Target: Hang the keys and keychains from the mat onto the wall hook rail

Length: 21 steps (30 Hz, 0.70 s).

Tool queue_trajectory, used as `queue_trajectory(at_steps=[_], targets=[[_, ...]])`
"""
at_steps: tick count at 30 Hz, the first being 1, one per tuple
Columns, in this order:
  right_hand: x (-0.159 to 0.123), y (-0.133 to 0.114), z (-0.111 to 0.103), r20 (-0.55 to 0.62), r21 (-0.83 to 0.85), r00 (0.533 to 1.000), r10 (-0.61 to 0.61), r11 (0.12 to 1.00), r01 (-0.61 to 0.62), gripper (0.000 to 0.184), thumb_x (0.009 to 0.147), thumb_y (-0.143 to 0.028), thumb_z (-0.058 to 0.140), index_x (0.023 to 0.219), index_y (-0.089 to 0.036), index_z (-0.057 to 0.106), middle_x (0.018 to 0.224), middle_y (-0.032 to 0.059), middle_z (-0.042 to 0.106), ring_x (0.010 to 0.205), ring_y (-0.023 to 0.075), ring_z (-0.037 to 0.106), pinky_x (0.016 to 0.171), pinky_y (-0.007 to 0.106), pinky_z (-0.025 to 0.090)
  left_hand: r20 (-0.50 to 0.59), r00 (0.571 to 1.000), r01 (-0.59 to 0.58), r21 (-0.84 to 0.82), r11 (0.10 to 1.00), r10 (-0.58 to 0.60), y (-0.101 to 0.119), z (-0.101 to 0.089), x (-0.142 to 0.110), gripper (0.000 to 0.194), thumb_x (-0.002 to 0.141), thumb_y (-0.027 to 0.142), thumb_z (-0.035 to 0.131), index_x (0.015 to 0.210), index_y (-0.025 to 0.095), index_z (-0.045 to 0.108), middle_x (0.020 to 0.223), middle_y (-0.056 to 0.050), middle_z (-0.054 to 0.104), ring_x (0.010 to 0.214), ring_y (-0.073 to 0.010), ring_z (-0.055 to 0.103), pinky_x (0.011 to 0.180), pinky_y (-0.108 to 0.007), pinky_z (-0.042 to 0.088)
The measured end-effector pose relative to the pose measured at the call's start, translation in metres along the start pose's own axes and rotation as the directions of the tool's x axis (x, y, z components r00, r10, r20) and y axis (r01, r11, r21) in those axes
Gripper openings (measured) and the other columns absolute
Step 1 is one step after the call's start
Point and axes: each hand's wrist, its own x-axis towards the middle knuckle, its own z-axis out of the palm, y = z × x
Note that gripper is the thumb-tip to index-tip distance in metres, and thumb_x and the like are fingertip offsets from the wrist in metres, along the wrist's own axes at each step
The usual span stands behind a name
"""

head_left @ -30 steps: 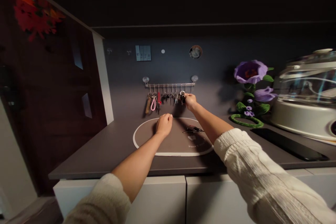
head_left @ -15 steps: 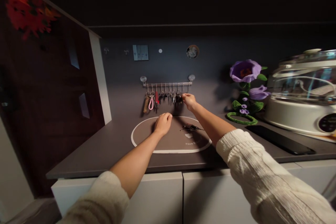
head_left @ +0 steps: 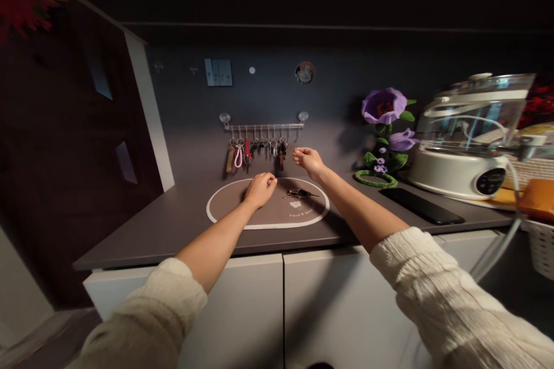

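Note:
A clear rail with hooks is fixed to the dark wall, and several bunches of keys hang from it. A brown key fob and a pink strap are among them. My right hand is just right of the rightmost bunch, apart from it, its bent fingers slightly parted and nothing visible in them. Over the brown mat, my left hand is curled closed; whatever its fingers hold is hidden. Loose keys lie on the mat to its right.
A black phone lies on the counter at the right. Behind it stand purple artificial flowers and a white appliance with a clear lid. An orange item and a white basket are at the far right.
My right hand has moved off the rightmost hanging keys, to the right, leaving them on the rail. My left hand stays over the mat. The view has shifted to the right.

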Motion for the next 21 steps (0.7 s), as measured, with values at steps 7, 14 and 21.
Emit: queue_trajectory(at_steps=[7, 14, 21], targets=[[-0.034, 0.019, -0.023, 0.087, -0.091, 0.996, -0.012, 0.996, 0.020, 0.007, 0.072, -0.018, 0.059, 0.077, -0.014, 0.056, 0.069, 0.0005, 0.059, 0.056, 0.0052, 0.048, 0.057, 0.018, 0.039, 0.006, 1.000, -0.023, 0.032, 0.999, 0.023, 0.006, 0.000, -0.004, 0.016, 0.078, 0.023, 0.044, 0.077, 0.018, 0.060, 0.071, -0.003, 0.058, 0.069, -0.0138, 0.051, 0.068, -0.026, 0.040], [-0.044, 0.036, -0.044, 0.221, -0.336, 0.971, -0.097, 0.927, 0.169, 0.011, 0.067, -0.024, 0.062, 0.073, -0.015, 0.060, 0.064, -0.0016, 0.058, 0.056, 0.0068, 0.046, 0.059, 0.020, 0.038, 0.031, 0.999, -0.031, 0.021, 0.999, 0.030, 0.014, -0.002, -0.008, 0.017, 0.078, 0.023, 0.044, 0.078, 0.018, 0.060, 0.073, -0.003, 0.058, 0.071, -0.0145, 0.051, 0.069, -0.026, 0.040], [-0.052, 0.038, -0.052, 0.305, -0.551, 0.946, -0.110, 0.790, 0.270, 0.009, 0.063, -0.015, 0.064, 0.072, -0.016, 0.065, 0.065, 0.0002, 0.062, 0.059, 0.0099, 0.049, 0.062, 0.022, 0.037, 0.107, 0.992, -0.077, 0.030, 0.997, 0.073, 0.026, -0.004, -0.013, 0.018, 0.078, 0.021, 0.043, 0.080, 0.018, 0.060, 0.076, -0.004, 0.059, 0.074, -0.0155, 0.051, 0.071, -0.027, 0.039]])
